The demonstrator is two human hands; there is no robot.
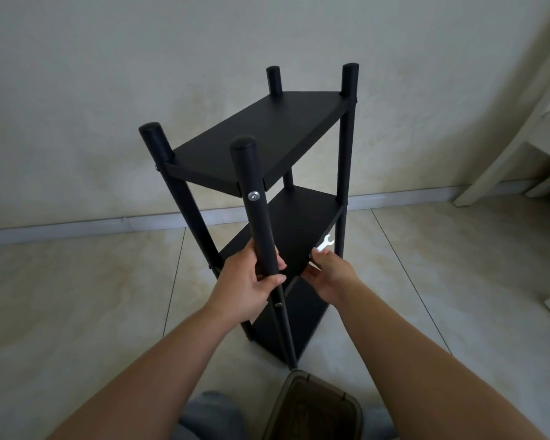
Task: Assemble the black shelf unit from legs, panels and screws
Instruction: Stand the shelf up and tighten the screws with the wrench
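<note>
head | left hand [248, 281] grips front leg [257, 214] | right hand [329, 274] pinches wrench [325, 243] at middle panel [294, 230] edge

No legible text, label, brand, number or sign was present anywhere in the frame.
</note>
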